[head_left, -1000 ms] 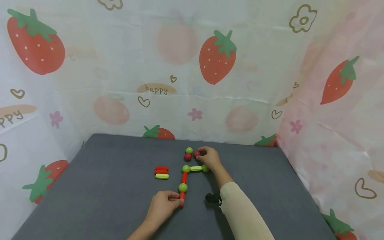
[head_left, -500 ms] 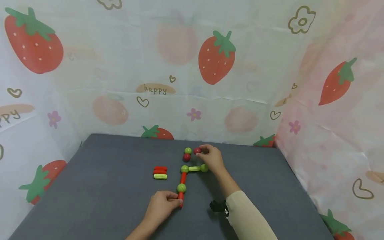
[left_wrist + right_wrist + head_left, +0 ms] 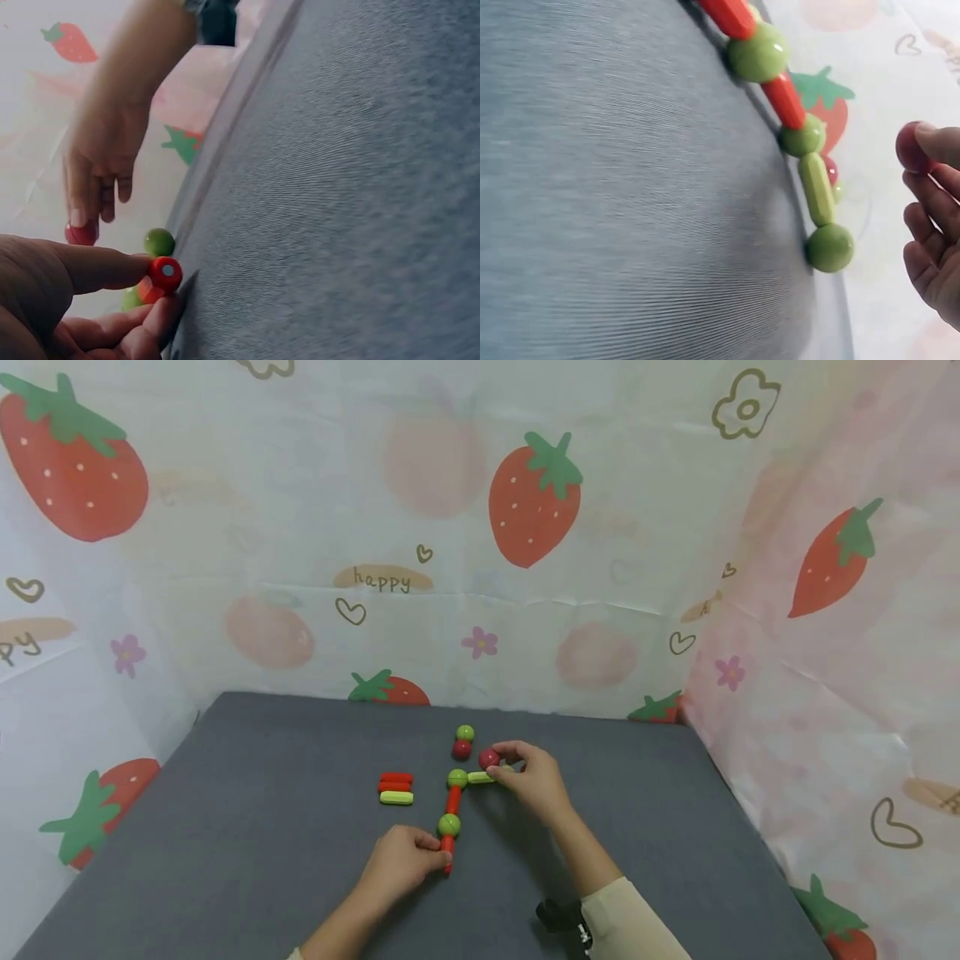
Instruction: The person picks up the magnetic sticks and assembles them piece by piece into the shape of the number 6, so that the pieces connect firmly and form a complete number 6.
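Note:
Between thumb and fingers my left hand (image 3: 401,864) pinches the lower red stick (image 3: 447,847), whose round end (image 3: 166,273) faces the left wrist camera. That stick joins a chain: a green ball (image 3: 449,825), another red stick (image 3: 453,800), a green corner ball (image 3: 457,779), then a yellow-green stick (image 3: 477,777) pointing right. A green ball (image 3: 830,247) caps its end, mostly hidden by my right hand in the head view. My right hand (image 3: 538,783) pinches a red ball (image 3: 488,758), held apart from the chain and above the table in the right wrist view (image 3: 912,147).
Left of the chain lie two red sticks (image 3: 396,778) and a yellow-green stick (image 3: 396,797), side by side. Behind the chain a loose green ball (image 3: 465,733) touches a red ball (image 3: 462,750). A strawberry-print curtain (image 3: 420,527) borders the grey table (image 3: 262,827).
My right hand has lifted the red ball from beside the loose balls and brought it nearer to me, over the yellow-green stick's end. My left hand keeps its grip. The head view has shifted slightly.

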Tool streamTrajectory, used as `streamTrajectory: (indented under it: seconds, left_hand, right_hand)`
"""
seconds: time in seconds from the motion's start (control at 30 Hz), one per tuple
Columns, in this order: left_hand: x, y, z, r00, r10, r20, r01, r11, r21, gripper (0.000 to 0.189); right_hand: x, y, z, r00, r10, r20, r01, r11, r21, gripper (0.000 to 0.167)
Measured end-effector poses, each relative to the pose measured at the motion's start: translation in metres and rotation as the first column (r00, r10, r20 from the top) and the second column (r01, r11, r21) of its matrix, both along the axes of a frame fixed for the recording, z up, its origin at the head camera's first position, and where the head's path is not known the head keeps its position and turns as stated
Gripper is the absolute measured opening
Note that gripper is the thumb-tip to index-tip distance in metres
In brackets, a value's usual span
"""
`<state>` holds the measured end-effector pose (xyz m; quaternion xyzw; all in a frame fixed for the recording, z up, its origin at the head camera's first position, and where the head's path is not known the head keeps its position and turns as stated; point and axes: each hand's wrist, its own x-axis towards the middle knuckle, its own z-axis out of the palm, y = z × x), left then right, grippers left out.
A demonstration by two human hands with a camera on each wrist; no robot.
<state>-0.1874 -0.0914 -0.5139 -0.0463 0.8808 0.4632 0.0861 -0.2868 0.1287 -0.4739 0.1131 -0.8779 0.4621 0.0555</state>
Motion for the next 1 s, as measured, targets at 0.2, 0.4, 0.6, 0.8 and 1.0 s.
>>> streamTrajectory:
  seconds: [0.2, 0.4, 0.6, 0.8, 1.0]
  left_hand:
    - [-0.004, 0.003, 0.005, 1.000, 0.004, 0.022, -0.004, 1.000, -0.025, 0.014]
    - [-0.007, 0.002, 0.008, 0.999, 0.024, 0.029, -0.023, 0.999, -0.027, 0.013]
    - [-0.010, 0.002, 0.010, 0.999, 0.030, 0.012, -0.030, 1.000, -0.009, 0.012]
    - [-0.013, 0.007, 0.010, 1.000, 0.022, 0.015, -0.022, 1.000, -0.005, 0.015]
    - [-0.016, 0.012, 0.009, 0.999, 0.030, 0.024, -0.030, 1.000, -0.010, 0.014]
  right_hand:
    - [0.018, 0.005, -0.011, 0.999, 0.052, -0.002, -0.052, 0.999, -0.006, 0.031]
    - [0.041, 0.008, -0.019, 0.994, 0.101, 0.042, -0.100, 0.995, -0.010, 0.031]
    - [0.057, 0.007, -0.027, 0.971, 0.184, 0.153, -0.180, 0.983, -0.036, 0.030]
    - [0.070, 0.008, -0.033, 0.926, 0.283, 0.250, -0.272, 0.959, -0.078, 0.028]
    - [0.080, 0.010, -0.043, 0.892, 0.323, 0.317, -0.324, 0.945, -0.053, 0.024]
